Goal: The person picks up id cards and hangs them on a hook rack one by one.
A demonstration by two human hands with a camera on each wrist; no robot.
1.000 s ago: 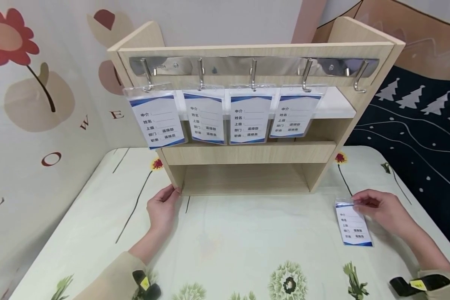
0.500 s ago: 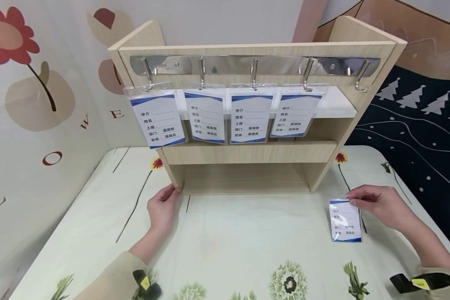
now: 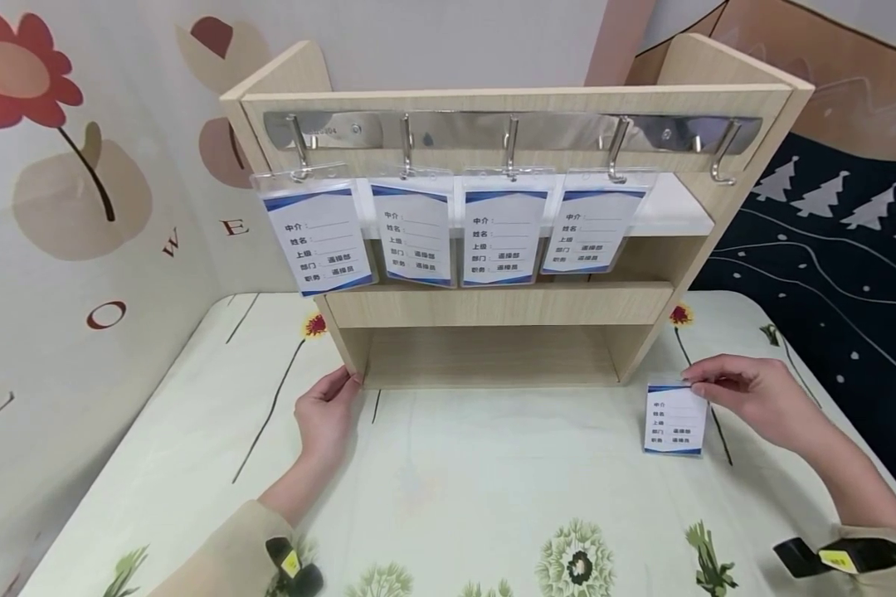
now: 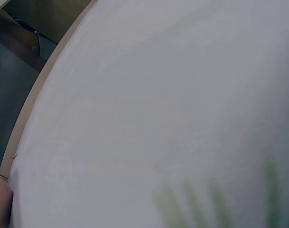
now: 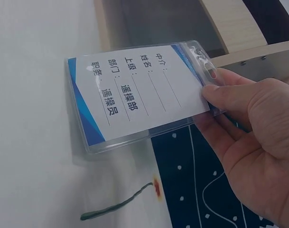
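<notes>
My right hand pinches a clear plastic badge holder near its slotted top corner, thumb on the printed face. In the right wrist view the badge's white card with blue corners and Chinese print faces the camera, tilted above the table. At the lower left, my left hand grips the bottom front edge of a light wooden shelf between thumb and fingers. Several matching badges, the nearest to the right end being one badge, hang from metal hooks on a shiny rail. The rightmost hook carries nothing.
A pale tablecloth with printed flowers covers the table. Behind stands a patterned light cloth at left and a dark one with trees at right. The left wrist view shows mostly white tabletop and its edge.
My right hand has moved up and slightly left with the badge, which has swung more upright and now appears shorter in the head view. My left hand stays at the shelf.
</notes>
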